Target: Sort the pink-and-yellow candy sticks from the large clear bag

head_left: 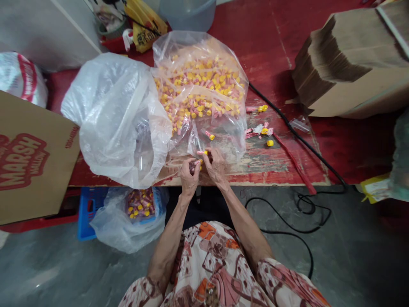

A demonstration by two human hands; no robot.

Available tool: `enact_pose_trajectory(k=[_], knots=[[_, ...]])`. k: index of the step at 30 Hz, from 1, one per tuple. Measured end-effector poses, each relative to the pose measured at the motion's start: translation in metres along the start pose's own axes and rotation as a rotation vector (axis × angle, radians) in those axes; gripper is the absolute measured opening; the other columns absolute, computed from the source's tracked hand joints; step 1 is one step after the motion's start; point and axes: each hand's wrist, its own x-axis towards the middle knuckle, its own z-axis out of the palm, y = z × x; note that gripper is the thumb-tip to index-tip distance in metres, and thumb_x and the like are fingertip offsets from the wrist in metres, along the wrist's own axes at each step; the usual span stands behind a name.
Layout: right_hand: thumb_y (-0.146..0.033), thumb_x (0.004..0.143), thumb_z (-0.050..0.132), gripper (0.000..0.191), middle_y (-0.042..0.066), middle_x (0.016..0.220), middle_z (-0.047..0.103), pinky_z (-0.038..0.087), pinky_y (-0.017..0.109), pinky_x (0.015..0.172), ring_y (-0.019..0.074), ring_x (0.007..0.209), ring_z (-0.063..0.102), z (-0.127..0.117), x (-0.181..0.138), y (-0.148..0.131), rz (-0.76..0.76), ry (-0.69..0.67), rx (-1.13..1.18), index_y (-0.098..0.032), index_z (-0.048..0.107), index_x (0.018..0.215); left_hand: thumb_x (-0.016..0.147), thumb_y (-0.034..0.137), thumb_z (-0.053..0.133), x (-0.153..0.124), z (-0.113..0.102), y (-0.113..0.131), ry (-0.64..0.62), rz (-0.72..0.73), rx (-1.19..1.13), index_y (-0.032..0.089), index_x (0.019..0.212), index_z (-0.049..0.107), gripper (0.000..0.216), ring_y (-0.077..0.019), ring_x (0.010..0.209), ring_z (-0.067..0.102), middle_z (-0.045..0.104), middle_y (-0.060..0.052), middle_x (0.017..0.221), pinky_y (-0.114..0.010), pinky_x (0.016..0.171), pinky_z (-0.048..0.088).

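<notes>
Patterned dress (211,273) up close, then both hands together at the red tabletop (287,166) edge: left hand (189,178) pinching a pink-and-yellow candy (197,163), right hand (215,167) gripping another candy piece (202,152). Just past them sits the clear bag of candies (200,91), crumpled empty bag (118,115) beside it, flat cardboard stack (351,64) further right.

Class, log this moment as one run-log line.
left hand: grips pink-yellow pieces | right hand: pinches one piece | clear bag of pieces behind | red table

A small pink-and-yellow piece (202,152) is pinched by the right hand (215,167) just before the clear bag of pieces (200,91); several more are gripped in the left hand (189,175) beside it.
</notes>
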Motion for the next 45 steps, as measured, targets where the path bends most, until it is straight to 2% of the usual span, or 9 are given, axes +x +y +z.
enact_pose_trajectory(k=[15, 21, 34, 45], knots=[[-0.046, 0.114, 0.054, 0.031, 0.01, 0.116, 0.077, 0.061, 0.041, 0.099, 0.0257, 0.105, 0.072, -0.001, 0.0005, -0.0014, 0.004, -0.018, -0.005, -0.024, 0.075, 0.122, 0.109, 0.057, 0.066, -0.0008, 0.0002, 0.0, 0.002, -0.011, -0.001, 0.022, 0.112, 0.072, 0.036, -0.0201, 0.091, 0.076, 0.079, -0.008, 0.103, -0.033, 0.087, 0.062], [-0.046, 0.114, 0.054, 0.032, 0.01, 0.116, 0.077, 0.061, 0.04, 0.1, 0.0251, 0.106, 0.072, -0.002, -0.0001, -0.0021, 0.025, -0.03, -0.002, -0.024, 0.074, 0.124, 0.109, 0.06, 0.064, -0.0016, 0.0006, -0.0006, -0.008, -0.036, -0.02, 0.021, 0.113, 0.072, 0.04, -0.019, 0.089, 0.076, 0.079, -0.008, 0.102, -0.031, 0.083, 0.062], [-0.045, 0.114, 0.054, 0.031, 0.011, 0.116, 0.077, 0.06, 0.04, 0.1, 0.0255, 0.107, 0.072, -0.0044, -0.0001, -0.0053, 0.028, -0.035, 0.001, -0.023, 0.073, 0.123, 0.108, 0.059, 0.066, -0.0019, 0.0, -0.0009, -0.008, -0.069, -0.009, 0.022, 0.112, 0.072, 0.039, -0.0197, 0.09, 0.077, 0.08, -0.008, 0.103, -0.033, 0.085, 0.063], [-0.043, 0.114, 0.054, 0.028, 0.01, 0.116, 0.077, 0.06, 0.04, 0.099, 0.0255, 0.107, 0.071, -0.0024, 0.0003, -0.0043, 0.021, -0.02, -0.02, -0.024, 0.074, 0.12, 0.109, 0.061, 0.064, -0.0008, -0.0011, 0.0012, -0.011, -0.047, -0.011, 0.022, 0.113, 0.071, 0.039, -0.0198, 0.089, 0.077, 0.079, -0.008, 0.103, -0.033, 0.084, 0.063]])
